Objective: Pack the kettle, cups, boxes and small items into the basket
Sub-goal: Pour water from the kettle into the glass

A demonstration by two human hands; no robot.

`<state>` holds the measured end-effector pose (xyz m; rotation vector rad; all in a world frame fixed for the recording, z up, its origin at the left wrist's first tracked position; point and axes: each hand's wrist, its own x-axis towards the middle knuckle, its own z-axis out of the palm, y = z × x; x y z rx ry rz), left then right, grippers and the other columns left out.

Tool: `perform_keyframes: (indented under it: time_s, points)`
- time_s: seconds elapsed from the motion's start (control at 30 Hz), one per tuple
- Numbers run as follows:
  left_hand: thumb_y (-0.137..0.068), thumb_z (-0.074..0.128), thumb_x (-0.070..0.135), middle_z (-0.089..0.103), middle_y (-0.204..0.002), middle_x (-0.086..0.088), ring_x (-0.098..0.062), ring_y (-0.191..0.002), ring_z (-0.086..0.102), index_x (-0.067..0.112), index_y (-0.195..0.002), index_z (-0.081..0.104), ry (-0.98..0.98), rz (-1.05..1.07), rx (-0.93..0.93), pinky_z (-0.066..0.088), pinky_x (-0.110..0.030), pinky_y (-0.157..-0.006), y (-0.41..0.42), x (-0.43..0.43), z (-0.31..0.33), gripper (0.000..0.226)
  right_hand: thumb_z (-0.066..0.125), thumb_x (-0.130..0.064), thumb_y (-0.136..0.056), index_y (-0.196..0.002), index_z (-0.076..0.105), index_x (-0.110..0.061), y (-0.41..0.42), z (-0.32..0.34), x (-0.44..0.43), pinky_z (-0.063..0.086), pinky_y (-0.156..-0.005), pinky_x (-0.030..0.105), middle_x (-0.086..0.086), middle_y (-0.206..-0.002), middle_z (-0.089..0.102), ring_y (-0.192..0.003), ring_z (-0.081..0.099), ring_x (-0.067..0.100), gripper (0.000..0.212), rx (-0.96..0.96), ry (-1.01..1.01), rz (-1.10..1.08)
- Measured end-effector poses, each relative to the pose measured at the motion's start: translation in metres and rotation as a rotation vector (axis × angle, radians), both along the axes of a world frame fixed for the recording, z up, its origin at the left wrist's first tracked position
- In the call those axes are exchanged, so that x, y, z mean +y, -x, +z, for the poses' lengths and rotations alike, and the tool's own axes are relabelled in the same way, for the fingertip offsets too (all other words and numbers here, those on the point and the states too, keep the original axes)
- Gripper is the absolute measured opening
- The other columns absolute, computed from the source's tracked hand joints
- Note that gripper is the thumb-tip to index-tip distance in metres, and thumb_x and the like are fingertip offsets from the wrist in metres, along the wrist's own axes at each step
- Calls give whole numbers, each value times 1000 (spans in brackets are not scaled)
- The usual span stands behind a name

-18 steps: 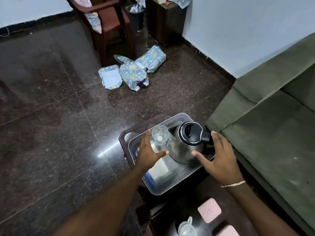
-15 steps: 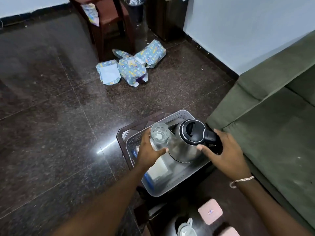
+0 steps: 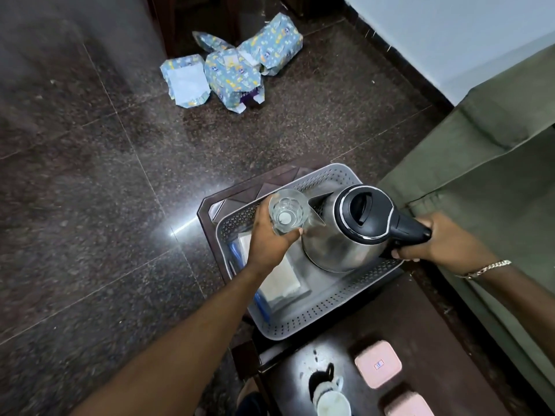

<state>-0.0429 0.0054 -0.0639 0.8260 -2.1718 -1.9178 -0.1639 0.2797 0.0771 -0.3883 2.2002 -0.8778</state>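
Note:
A grey perforated basket point(image 3: 318, 321) rests on a dark stool. A steel kettle point(image 3: 336, 244) with a black lid is in the basket's right half, and my right hand point(image 3: 432, 241) grips its black handle. My left hand point(image 3: 270, 238) holds a clear glass cup point(image 3: 288, 211) upright over the basket's far left part, beside the kettle's spout. A white box point(image 3: 282, 280) and a blue-edged box point(image 3: 261, 304) lie flat on the basket floor under my left arm. On the dark table nearer me stand two pink boxes point(image 3: 377, 367), point(image 3: 408, 405) and a white cup point(image 3: 332, 402).
A green sofa point(image 3: 492, 181) runs along the right side, close to the basket. Several blue patterned wrapped parcels point(image 3: 234, 70) lie on the dark polished floor ahead, near a chair's legs. A pale wall rises at the upper right.
My right hand went from open beside the kettle to closed around its handle. The kettle shifted slightly right. My left hand kept hold of the glass cup.

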Motion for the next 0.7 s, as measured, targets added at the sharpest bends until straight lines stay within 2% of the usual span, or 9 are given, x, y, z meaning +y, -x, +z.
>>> perform_keyframes:
  time_s: [0.1,0.2,0.3,0.37,0.47,0.6,0.7]
  points:
    - [-63,91,23,56,-138,-6,-19,-128,59,21,-146,45,5,9,-5,49,-45,-110,1,-1,-2,95,77,-15,-51,-63,65,-15,-3,-3,-2,30,-43,26,-1,-50,53,-46,45,12,17,42,22,-61]
    - [-62,91,26,58,-136,-7,-22,-126,59,21,-144,46,15,16,7,49,-47,-109,1,-1,0,94,71,-12,-49,-57,61,-17,-8,-3,-7,26,-39,22,-5,-47,47,-42,39,8,13,68,79,-122]
    - [-61,90,31,60,-133,-7,-22,-124,61,21,-142,47,31,33,38,51,-47,-107,-2,-3,5,92,69,-10,-49,-59,49,0,-15,-3,-10,22,-39,24,-3,-46,43,-42,35,10,25,85,128,-171]
    - [-60,90,33,62,-130,-5,-19,-120,63,23,-139,49,51,36,63,53,-43,-104,-6,-6,10,89,68,-9,-50,-57,44,4,-19,-1,-14,22,-39,25,-1,-45,43,-41,35,10,29,99,159,-203]
    - [-62,91,31,65,-128,-2,-18,-118,65,27,-137,50,72,25,91,54,-37,-101,-13,-11,22,86,67,-7,-52,-60,47,3,-27,11,-15,24,-38,22,-2,-45,44,-41,36,8,23,99,203,-224]
    - [-66,92,19,67,-125,2,-11,-115,65,24,-138,50,87,-20,106,51,-22,-97,-20,-18,43,84,69,-8,-51,-64,52,-1,-35,38,-6,23,-41,26,-2,-47,45,-44,37,10,22,143,231,-221]
    - [-66,90,18,67,-124,0,-14,-114,66,21,-138,49,129,-69,122,51,-22,-96,-24,-17,59,83,71,-8,-51,-69,57,-2,-43,65,5,26,-42,26,-5,-49,47,-46,40,9,23,173,247,-206]
